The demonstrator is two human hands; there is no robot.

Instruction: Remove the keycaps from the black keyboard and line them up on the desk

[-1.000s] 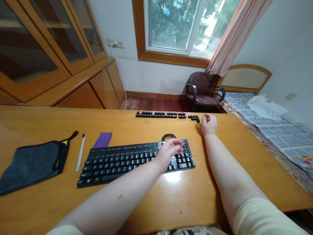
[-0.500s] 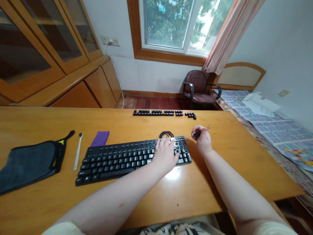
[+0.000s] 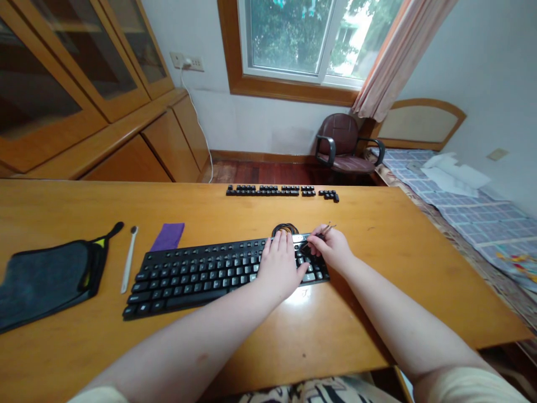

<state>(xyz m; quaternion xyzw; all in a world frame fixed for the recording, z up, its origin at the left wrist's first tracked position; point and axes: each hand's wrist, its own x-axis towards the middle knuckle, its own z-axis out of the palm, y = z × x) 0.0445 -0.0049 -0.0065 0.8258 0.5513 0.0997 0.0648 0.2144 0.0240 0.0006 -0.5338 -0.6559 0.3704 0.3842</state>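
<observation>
A black keyboard [image 3: 193, 280] lies across the desk in front of me, with its top row and part of the right end bare of keycaps. My left hand [image 3: 279, 263] rests flat on its right part, fingers stretched out and apart from the thumb, covering some keys. Over the top right corner of the keyboard, my right hand [image 3: 329, 246] is closed on a small black keycap puller [image 3: 308, 244], its thin wire ends [image 3: 331, 225] pointing up and away. The fingers partly hide the tool and the keys under it. A coiled cable [image 3: 285, 228] sits behind the keyboard.
Loose black keycaps [image 3: 268, 191] stand in rows along the far desk edge. To the left lie a purple cloth [image 3: 168, 237], a white toothbrush-like brush [image 3: 129, 260] and a dark grey pouch or cloth [image 3: 50, 280]. A chair [image 3: 342, 143] and a bed [image 3: 453, 196] are beyond the desk.
My right hand has moved left with the keycap puller, from beside the keyboard to over its top right corner. My left hand stays on the keys.
</observation>
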